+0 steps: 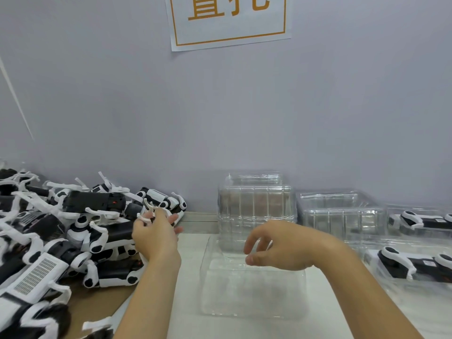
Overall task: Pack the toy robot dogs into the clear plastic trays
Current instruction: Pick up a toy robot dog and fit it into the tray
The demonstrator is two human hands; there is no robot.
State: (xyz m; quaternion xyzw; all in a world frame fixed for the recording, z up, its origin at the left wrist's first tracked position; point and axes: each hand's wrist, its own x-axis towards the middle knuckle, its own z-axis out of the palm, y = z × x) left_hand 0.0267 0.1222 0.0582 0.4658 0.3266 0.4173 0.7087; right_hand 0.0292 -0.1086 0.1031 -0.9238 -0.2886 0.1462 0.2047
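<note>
A heap of black-and-white toy robot dogs (80, 231) covers the left of the table. My left hand (155, 237) reaches into the heap's right edge, its fingers curled round a white leg of one toy dog (146, 211). An empty clear plastic tray (252, 294) lies in front of me at the centre. My right hand (276, 245) hovers just over the tray's far edge with fingers loosely curled, holding nothing.
A tall stack of empty clear trays (255, 206) stands behind the centre tray, with a lower stack (342, 214) to its right. Packed trays holding toy dogs (415, 263) lie at the right edge. A paper sign (228, 18) hangs on the wall.
</note>
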